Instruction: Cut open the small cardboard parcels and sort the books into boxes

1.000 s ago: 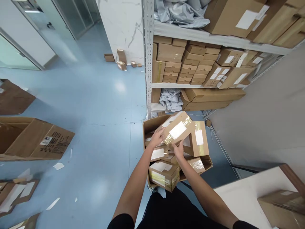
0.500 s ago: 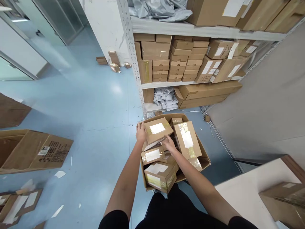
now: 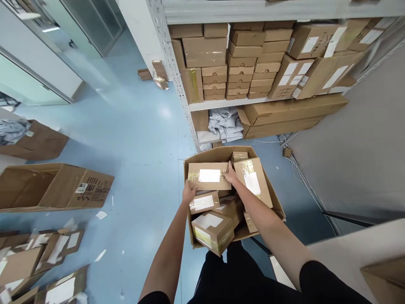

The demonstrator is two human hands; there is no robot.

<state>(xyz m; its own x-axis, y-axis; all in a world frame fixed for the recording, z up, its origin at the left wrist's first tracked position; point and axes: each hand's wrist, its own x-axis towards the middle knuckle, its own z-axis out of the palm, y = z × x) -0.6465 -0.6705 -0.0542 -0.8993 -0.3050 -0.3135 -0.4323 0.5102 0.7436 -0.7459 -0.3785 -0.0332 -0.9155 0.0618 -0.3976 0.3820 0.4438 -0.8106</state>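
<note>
A small cardboard box point(image 3: 194, 174) with a white label and yellowish tape lies level at the top of a large open carton point(image 3: 243, 149). My left hand point(image 3: 189, 192) grips its lower left corner, and my right hand point(image 3: 231, 173) is closed around its right end. Just under it sits a smaller labelled box point(image 3: 204, 203). To the right of my right hand stands a tall taped box point(image 3: 257, 168), partly behind my forearm. Nearest my body, a taped box point(image 3: 218, 234) is tilted on the carton's front edge. Other boxes below are partly hidden.
Beyond the carton stands a metal shelf point(image 3: 221, 12) stacked with cardboard boxes and grey plastic bags point(image 3: 224, 123). Another open carton point(image 3: 66, 188) and flattened cardboard point(image 3: 60, 249) lie on the blue floor to the left. A grey wall point(image 3: 363, 164) and cables are at right.
The labelled box has turned from tilted to nearly straight. My right hand has moved up to its right end, my left hand down to its lower left corner. The camera view has shifted.
</note>
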